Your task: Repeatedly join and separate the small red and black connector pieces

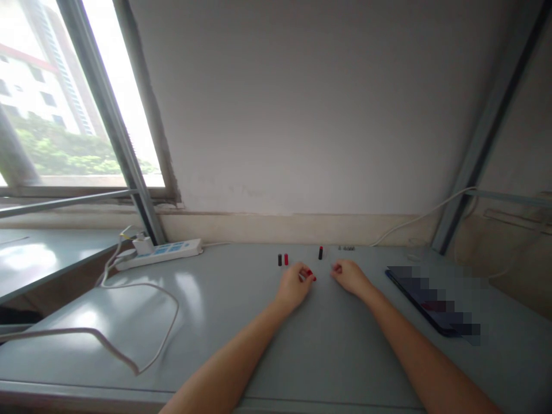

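My left hand [295, 286] is closed, its thumb and fingertips pinching a small red piece [311, 276] just above the table; fingers partly cover it. To its right, my right hand [350, 277] is also closed in a pinch. Whatever its fingertips may hold is too small to make out. Just beyond my left hand a small black cylinder [280, 260] and a small red cylinder [286, 259] stand upright side by side. Farther right, a black cylinder with a red top [320, 253] stands between and beyond both hands. Several tiny dark pieces [346, 248] lie near the back edge.
The grey table [207, 345] meets a wall at the back. A white power strip [166, 253] with plugs sits at the back left, its cable [172, 322] looping over the table's left part. A dark phone-like slab [425, 299], partly pixelated, lies right of my right arm. Metal posts [487, 132] rise at both sides.
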